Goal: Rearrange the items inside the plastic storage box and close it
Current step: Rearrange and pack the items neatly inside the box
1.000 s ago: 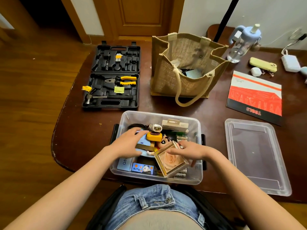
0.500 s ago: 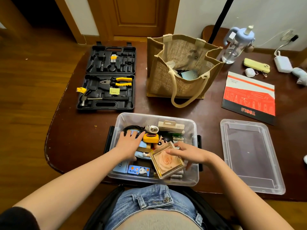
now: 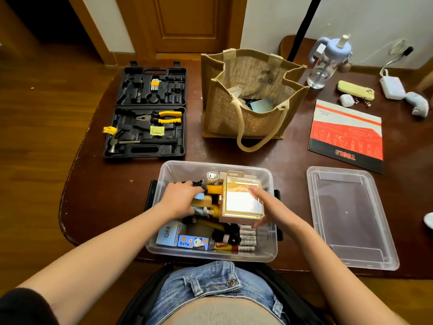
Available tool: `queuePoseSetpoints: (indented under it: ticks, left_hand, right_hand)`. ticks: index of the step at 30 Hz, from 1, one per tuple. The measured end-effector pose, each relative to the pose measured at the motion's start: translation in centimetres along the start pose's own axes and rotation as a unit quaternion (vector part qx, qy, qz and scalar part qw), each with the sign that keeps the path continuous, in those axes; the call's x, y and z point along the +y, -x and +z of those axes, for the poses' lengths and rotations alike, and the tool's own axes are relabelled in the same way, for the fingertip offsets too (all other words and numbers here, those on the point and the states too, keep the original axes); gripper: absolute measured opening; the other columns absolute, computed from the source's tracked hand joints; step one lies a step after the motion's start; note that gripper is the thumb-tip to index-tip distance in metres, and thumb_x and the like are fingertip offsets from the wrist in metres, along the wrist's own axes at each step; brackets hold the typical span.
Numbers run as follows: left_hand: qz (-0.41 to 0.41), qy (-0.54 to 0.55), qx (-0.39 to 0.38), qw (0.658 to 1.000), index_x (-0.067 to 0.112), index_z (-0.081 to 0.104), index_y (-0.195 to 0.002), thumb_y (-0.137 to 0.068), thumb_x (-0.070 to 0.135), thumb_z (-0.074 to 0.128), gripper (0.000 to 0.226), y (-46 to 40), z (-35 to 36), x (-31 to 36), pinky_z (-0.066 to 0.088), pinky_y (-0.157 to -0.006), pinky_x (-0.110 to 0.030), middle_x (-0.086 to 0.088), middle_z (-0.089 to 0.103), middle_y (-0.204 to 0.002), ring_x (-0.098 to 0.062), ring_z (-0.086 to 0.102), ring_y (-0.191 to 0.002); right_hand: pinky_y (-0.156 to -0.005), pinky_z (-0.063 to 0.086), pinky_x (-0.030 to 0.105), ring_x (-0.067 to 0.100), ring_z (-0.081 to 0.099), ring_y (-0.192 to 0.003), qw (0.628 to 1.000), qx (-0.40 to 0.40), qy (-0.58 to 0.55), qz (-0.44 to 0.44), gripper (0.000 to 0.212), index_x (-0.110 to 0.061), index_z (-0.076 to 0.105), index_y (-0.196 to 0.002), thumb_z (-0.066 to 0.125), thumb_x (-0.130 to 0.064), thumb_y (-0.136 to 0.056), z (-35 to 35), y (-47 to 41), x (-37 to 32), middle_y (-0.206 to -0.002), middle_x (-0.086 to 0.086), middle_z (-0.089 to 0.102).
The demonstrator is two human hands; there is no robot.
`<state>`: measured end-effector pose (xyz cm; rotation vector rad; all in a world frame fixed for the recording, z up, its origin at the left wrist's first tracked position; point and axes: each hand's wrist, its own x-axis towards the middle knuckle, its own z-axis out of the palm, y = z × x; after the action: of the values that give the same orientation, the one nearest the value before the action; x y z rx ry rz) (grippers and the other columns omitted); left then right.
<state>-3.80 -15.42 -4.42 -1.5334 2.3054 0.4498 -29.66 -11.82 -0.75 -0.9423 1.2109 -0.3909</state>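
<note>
Right hand [image 3: 269, 207] grips gold box [image 3: 242, 200]; left hand [image 3: 180, 199] fingertips buried, grasp unclear.

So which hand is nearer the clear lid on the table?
Right. The right hand holds the gold-edged box on the lid's side; the left hand is in the bin's far-left part.

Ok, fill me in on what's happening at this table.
A person is sorting the clear plastic storage box in front of them. Their right hand holds a small gold-edged square box above the contents, while the left hand reaches in among the other items. The box's lid lies off to the right on the table, so nothing is closed yet.
</note>
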Motion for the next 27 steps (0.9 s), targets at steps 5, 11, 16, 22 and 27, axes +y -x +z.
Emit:
queuePoseSetpoints:
  ticks: [5,11,16,22,27]
  left_hand:
    - [0.022,0.113,0.038,0.993,0.034,0.062,-0.102,-0.072,0.039,0.067,0.031,1.1,-3.0,-1.4,0.046,-0.066,-0.029,0.009,0.064,-0.091,-0.016,0.059,-0.086]
    - [-0.065,0.306,0.079,0.947,0.049,0.06,-0.097,-0.062,0.037,0.07,0.038,3.9,-4.5,-3.5,0.044,-0.061,-0.027,0.016,0.064,-0.079,-0.011,0.059,-0.075]
    - [-0.039,0.564,0.117,0.817,0.046,0.066,-0.09,-0.069,0.022,0.08,0.035,6.1,-5.3,-3.9,0.052,-0.059,-0.018,0.011,0.072,-0.088,-0.006,0.069,-0.08]
    - [-0.007,0.665,0.01,0.746,0.029,0.062,-0.1,-0.057,0.034,0.081,0.047,7.0,-3.9,-2.8,0.054,-0.068,-0.021,0.002,0.074,-0.097,-0.015,0.071,-0.087]
    - [-0.053,0.703,-0.037,0.708,0.021,0.047,-0.115,-0.064,0.029,0.077,0.059,5.9,-1.8,-0.8,0.054,-0.066,-0.025,-0.003,0.068,-0.103,-0.015,0.07,-0.084]
  right_hand:
    - [-0.073,0.059,0.044,0.017,0.068,-0.1,0.999,0.034,-0.035,0.011,0.051,-0.038,0.057,-0.116,0.051,-0.071,-0.077,-0.1,0.0,-0.1,-0.111,-0.009,0.07]
    - [-0.063,0.057,0.037,0.023,0.068,-0.096,0.994,0.045,-0.095,0.016,0.059,-0.031,0.059,-0.112,0.051,-0.067,-0.066,-0.1,-0.4,-0.3,-0.105,0.0,0.073]
    - [-0.066,0.055,0.038,0.026,0.066,-0.1,0.991,0.042,-0.125,0.018,0.06,-0.028,0.057,-0.12,0.047,-0.063,-0.072,-0.4,-0.8,-0.4,-0.112,0.005,0.07]
    - [-0.061,0.051,0.031,0.01,0.069,-0.079,0.981,0.024,-0.195,-0.008,0.049,-0.033,0.068,-0.105,0.035,-0.062,-0.083,-1.2,-0.7,-0.3,-0.099,-0.002,0.073]
    - [-0.055,0.046,0.026,0.008,0.067,-0.074,0.987,0.021,-0.159,-0.024,0.048,-0.033,0.068,-0.106,0.04,-0.064,-0.083,-2.7,0.0,0.0,-0.095,-0.002,0.073]
